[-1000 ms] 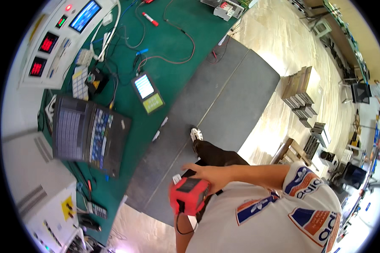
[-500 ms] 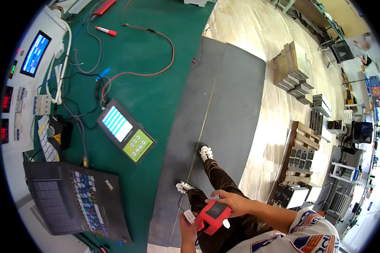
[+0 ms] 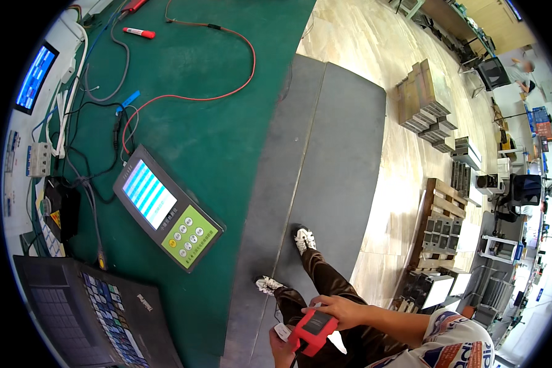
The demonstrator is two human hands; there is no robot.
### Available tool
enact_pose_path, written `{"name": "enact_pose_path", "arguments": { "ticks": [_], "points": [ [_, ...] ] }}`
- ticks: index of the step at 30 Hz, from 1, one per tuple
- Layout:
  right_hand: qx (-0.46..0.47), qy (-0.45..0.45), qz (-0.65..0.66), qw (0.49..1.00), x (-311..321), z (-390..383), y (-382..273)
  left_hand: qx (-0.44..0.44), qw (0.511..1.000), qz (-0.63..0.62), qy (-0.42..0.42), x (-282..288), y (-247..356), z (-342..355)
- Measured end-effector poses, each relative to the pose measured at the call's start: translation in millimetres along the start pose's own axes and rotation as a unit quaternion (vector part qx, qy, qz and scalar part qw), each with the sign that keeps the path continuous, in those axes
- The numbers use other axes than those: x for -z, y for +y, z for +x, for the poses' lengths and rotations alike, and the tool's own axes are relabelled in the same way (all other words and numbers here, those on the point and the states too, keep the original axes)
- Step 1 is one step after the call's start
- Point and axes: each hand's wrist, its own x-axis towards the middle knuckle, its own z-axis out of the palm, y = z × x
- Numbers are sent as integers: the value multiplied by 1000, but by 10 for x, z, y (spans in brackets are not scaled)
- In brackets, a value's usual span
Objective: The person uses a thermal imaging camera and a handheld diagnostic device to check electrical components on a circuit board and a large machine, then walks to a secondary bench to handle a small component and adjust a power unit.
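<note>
Green workbench fills the left, with a laptop near and a grey display unit with a green keypad just beyond it. Low at the near edge, a red handheld meter sits over the person's lap. The right hand has its fingers curled on the meter's top, while the left hand grips it from below.

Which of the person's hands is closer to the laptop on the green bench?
The left. The left hand grips the lower left end of the red handheld device, on the side toward the laptop. The right hand rests on the device's top, farther right.
</note>
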Motion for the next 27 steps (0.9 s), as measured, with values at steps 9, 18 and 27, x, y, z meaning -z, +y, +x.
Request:
{"name": "enact_pose_path", "arguments": {
  "ticks": [9, 18, 27],
  "points": [
    [-36, -24, -33, 999, 1, 32, 94, -34, 999, -3, -34, 117, 198, 120],
    [-59, -29, -10, 998, 76, 138, 97, -9, 999, 35, -6, 134, 176, 237],
    [-65, -37, 0, 997, 120, 180, 115, -2, 999, 53, -1, 60, 260, 280]
  ]
}}
